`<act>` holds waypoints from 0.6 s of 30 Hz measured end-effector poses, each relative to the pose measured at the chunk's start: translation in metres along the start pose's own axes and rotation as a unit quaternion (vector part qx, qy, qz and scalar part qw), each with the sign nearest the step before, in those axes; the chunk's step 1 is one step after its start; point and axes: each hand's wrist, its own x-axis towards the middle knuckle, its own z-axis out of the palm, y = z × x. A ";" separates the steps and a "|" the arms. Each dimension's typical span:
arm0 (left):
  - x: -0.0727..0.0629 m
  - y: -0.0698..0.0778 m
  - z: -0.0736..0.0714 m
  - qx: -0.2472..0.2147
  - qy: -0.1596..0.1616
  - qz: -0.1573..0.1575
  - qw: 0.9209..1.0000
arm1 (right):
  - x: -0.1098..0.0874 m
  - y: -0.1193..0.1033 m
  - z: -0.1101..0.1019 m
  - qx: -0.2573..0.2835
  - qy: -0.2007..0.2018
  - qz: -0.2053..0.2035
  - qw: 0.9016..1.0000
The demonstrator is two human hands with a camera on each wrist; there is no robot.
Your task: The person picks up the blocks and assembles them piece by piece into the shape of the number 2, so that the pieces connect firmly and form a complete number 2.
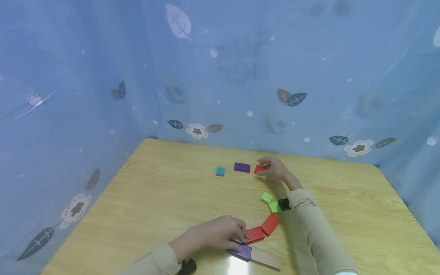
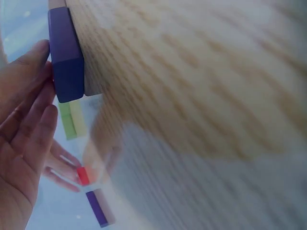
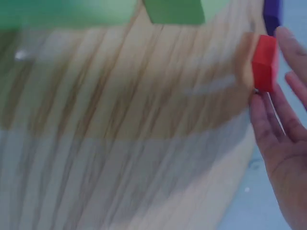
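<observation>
At the far side of the table, my right hand (image 1: 273, 169) holds a small red block (image 3: 265, 62), with thumb and fingers at opposite ends of it. A purple block (image 1: 242, 167) lies just left of it, and a small teal block (image 1: 220, 171) lies farther left. Near the front, my left hand (image 1: 223, 233) touches another purple block (image 2: 66, 57), its thumb on the block and its fingers loosely bent. This block meets a plain wooden block (image 1: 266, 258). Close by its fingertips lies a red block (image 1: 256, 234), with a second red block (image 1: 270, 224) angled against it.
Two light green blocks (image 1: 266, 197) continue the curve of blocks beyond the red ones, beside the right wrist's black camera (image 1: 284, 204). The wooden table (image 1: 165, 183) ends at a blue patterned curtain (image 1: 233, 76) behind and at both sides.
</observation>
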 end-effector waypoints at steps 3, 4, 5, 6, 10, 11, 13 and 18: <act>0.000 0.001 -0.001 0.006 -0.010 -0.008 1.000 | 0.008 0.004 0.005 -0.042 0.005 -0.006 0.999; 0.001 0.002 -0.001 0.006 -0.012 -0.008 1.000 | 0.008 0.006 0.004 -0.055 0.008 -0.007 0.998; 0.003 0.002 0.000 0.007 -0.013 -0.007 1.000 | 0.007 0.008 0.003 -0.061 0.011 -0.007 0.998; 0.004 0.003 0.000 0.011 -0.013 -0.005 1.000 | 0.007 0.008 0.001 -0.064 0.014 -0.007 0.998; 0.005 0.003 0.000 0.020 -0.008 0.001 1.000 | 0.004 0.002 -0.007 -0.061 0.038 0.007 0.997; 0.005 0.002 0.000 0.020 -0.007 0.002 1.000 | 0.003 -0.001 -0.008 -0.056 0.047 0.015 0.997; 0.004 0.002 0.000 0.018 -0.005 0.002 1.000 | 0.000 -0.006 -0.010 -0.043 0.065 0.030 0.996; 0.003 0.000 0.000 0.018 -0.001 0.007 1.000 | -0.010 -0.016 -0.010 -0.015 0.128 0.073 0.989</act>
